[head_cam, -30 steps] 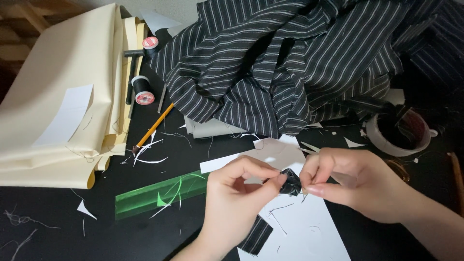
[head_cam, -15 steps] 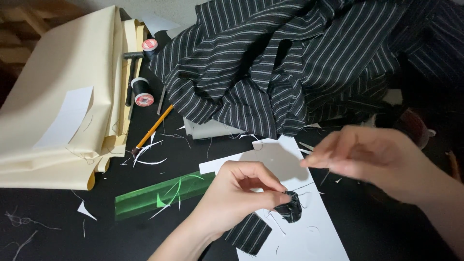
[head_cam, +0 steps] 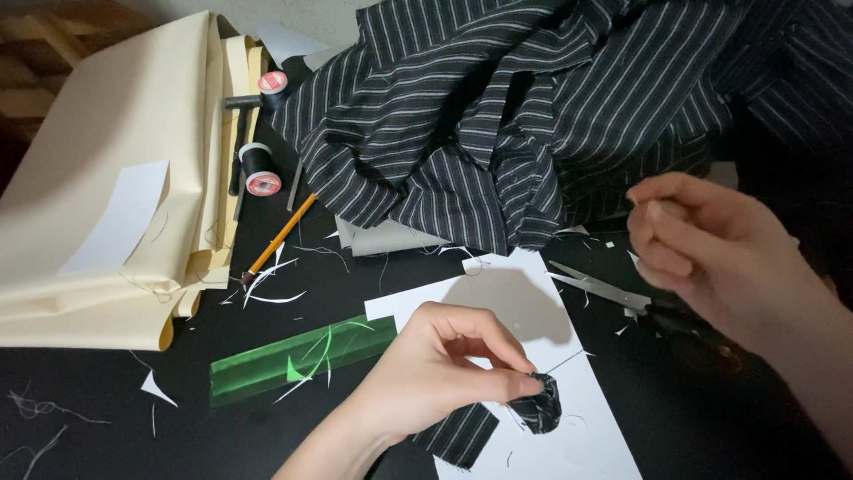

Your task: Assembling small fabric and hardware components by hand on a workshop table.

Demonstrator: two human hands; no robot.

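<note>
Lower centre: left hand (head_cam: pixel 435 373) pinching a small gathered black fabric rosette (head_cam: pixel 538 404) against white paper (head_cam: pixel 533 302), steadying it. Right hand (head_cam: pixel 711 249) raised apart at right, fingers closed, drawing thread (head_cam: pixel 564 361) taut. Scissors (head_cam: pixel 604 289) parked nearby.

Count, head view, all on the desk (head_cam: pixel 107 400).

Hands: two, the left hand (head_cam: pixel 435 378) and the right hand (head_cam: pixel 702 244).

Thread spools: two, both black with a red end label: one spool (head_cam: pixel 259 169) by the cream sheets, a second spool (head_cam: pixel 272 86) farther back.

Pencils: one, orange pencil (head_cam: pixel 280 238).

Rulers: one, green translucent ruler (head_cam: pixel 302 358).

Scissors: one pair of scissors (head_cam: pixel 600 289).

White paper sheets: one large white sheet (head_cam: pixel 524 311); one smaller white slip (head_cam: pixel 120 218) on the cream stack.

Cream sheets (head_cam: pixel 115 133): one stack; number of layers cannot be told.

Striped fabric: one large striped cloth heap (head_cam: pixel 498 116); one small striped bundle (head_cam: pixel 538 404); one striped strip (head_cam: pixel 462 436).

Paper scraps and loose threads: many, not countable.
</note>
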